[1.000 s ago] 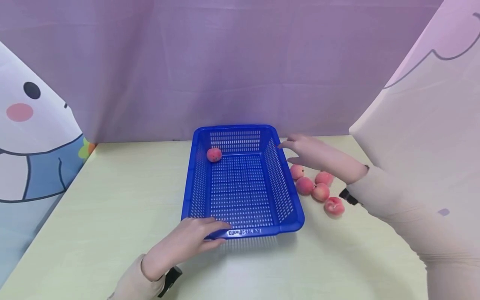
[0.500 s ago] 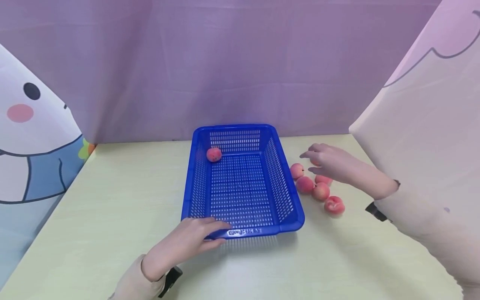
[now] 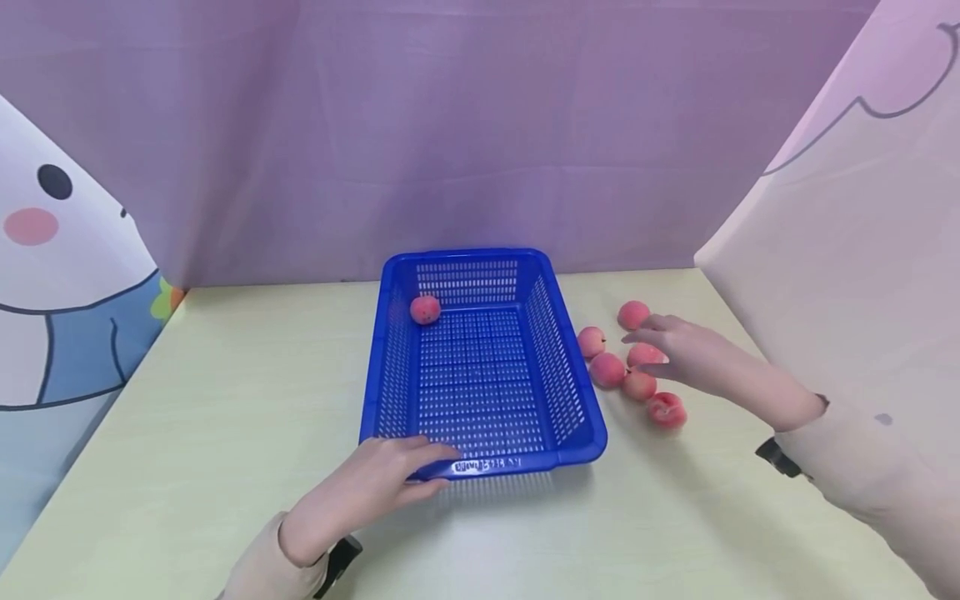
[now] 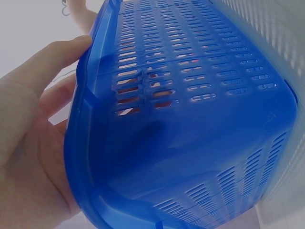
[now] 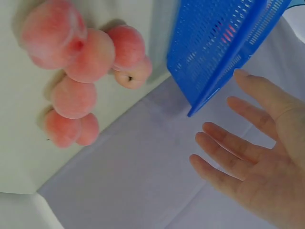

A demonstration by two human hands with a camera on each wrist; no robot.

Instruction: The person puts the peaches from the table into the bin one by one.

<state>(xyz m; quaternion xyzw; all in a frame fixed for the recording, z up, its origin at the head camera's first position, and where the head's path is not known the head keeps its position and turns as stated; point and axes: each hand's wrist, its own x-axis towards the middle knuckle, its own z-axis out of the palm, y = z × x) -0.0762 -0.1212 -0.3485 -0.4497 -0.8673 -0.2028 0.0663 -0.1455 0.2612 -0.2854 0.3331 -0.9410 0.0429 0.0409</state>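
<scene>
A blue plastic basket (image 3: 480, 467) with slotted walls stands mid-table, and one peach (image 3: 425, 310) lies inside at its far left corner. My left hand (image 3: 382, 475) grips the near rim, fingers over the inner side and thumb on the outer side; the left wrist view shows the thumb (image 4: 71, 47) against the rim. To the basket's right lie several pink peaches (image 3: 607, 370) in a loose cluster. Over them hovers my right hand (image 3: 693, 354), fingers spread and holding nothing. In the right wrist view its palm (image 5: 271, 186) is bare and the peaches (image 5: 74, 97) sit apart from the fingers.
The pale table (image 3: 247, 417) reaches back to a purple cloth (image 3: 450, 125). White printed cloths hang at both sides, the right one (image 3: 847, 250) close beyond the right arm. One peach (image 3: 633, 314) sits a little behind the cluster.
My right hand has moved right, from beside the basket's right rim to over the peaches, uncovering the rearmost peach. The left hand and basket have stayed in place.
</scene>
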